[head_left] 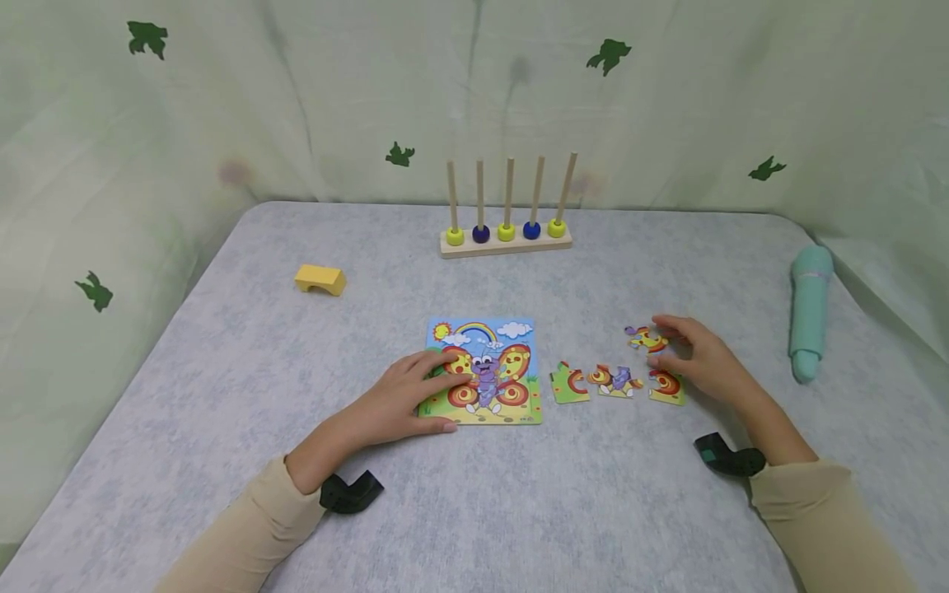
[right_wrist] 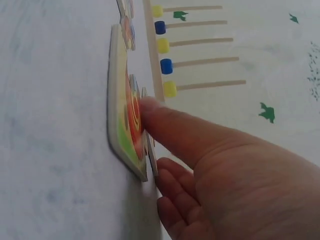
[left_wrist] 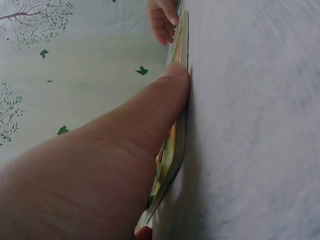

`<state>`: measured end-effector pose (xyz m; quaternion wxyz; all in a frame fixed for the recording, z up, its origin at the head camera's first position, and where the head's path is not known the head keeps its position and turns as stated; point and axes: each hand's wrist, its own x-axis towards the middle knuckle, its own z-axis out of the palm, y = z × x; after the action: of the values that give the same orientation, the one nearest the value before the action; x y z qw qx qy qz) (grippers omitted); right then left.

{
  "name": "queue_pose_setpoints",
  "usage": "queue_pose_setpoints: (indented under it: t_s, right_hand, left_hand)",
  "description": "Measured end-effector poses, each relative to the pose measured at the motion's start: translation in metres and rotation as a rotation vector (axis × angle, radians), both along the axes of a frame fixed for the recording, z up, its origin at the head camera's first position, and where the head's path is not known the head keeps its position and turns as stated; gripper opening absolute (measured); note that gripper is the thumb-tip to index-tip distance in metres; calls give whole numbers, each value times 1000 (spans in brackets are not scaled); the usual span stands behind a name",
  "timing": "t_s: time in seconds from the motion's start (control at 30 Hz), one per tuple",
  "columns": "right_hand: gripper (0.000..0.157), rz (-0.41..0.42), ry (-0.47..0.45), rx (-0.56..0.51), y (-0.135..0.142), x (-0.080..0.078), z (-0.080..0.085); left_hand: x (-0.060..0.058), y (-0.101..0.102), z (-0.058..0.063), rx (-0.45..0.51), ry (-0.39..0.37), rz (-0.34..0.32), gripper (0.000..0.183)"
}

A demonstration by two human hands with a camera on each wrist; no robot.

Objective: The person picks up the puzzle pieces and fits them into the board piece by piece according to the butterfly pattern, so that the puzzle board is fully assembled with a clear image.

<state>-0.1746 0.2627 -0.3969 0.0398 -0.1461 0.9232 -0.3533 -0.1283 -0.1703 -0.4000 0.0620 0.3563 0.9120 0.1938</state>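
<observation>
My left hand (head_left: 404,395) lies over the left part of a square butterfly puzzle board (head_left: 522,408), fingers spread on its picture. Its thumb (left_wrist: 167,95) rests along the board's near edge. To the right of the board, my right hand (head_left: 700,358) has thumb and fingers about the right end of a small puzzle piece (head_left: 647,339), pinching it from its near and far sides. Just nearer lies a corner piece (head_left: 667,389) with a red and yellow swirl; in the right wrist view the thumb passes over that corner piece (right_wrist: 131,120).
A green puzzle piece (head_left: 569,385) and a middle piece (head_left: 615,381) lie between board and right hand. Behind stands a wooden peg rack (head_left: 507,245) with yellow and blue beads. A yellow arch block (head_left: 320,279) sits far left, a teal cylindrical object (head_left: 810,309) far right.
</observation>
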Motion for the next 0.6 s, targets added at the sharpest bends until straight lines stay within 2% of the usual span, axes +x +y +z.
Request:
queue_pose_setpoints:
  t_s: [0.17, 0.3, 0.6]
  right_hand:
    - [58, -6, 20, 92, -1, 0, 1]
    - [58, -22, 0, 160, -4, 1, 4]
    - [56, -35, -12, 167, -8, 3, 8]
  left_hand:
    - [0, 0, 0, -10, -12, 5, 63]
    - [0, 0, 1, -13, -12, 9, 62]
    - [1, 1, 2, -2, -6, 2, 61]
